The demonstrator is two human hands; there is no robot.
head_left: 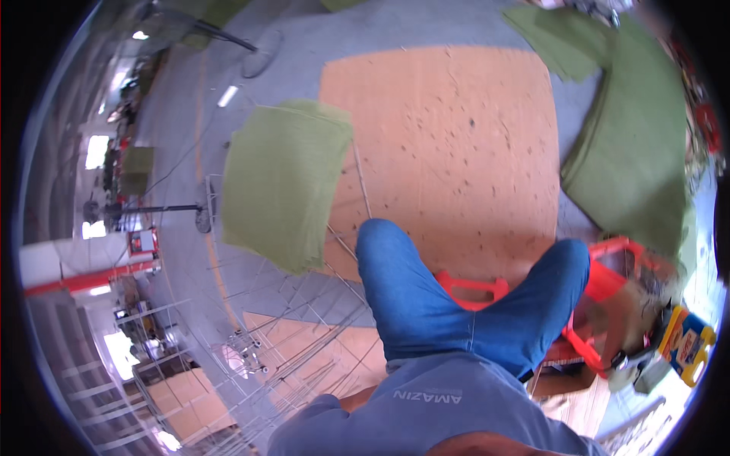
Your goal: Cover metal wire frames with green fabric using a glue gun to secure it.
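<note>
Neither of my hands can be made out. A short piece of my left arm shows beside my shirt, with its hand hidden. My right sleeve runs out at the lower edge without a visible hand. I sit with my knees apart before a tan board on the floor, which is strewn with small dark bits. To the left, a stack of green fabric-like sheets lies on a thin metal wire frame. More green sheets lie in a long, overlapping pile on the right.
A red frame, perhaps a seat, is beside my right leg. A yellow and blue package stands at the far right. Dark stands with round bases rise from the grey floor at left, near a thin cable.
</note>
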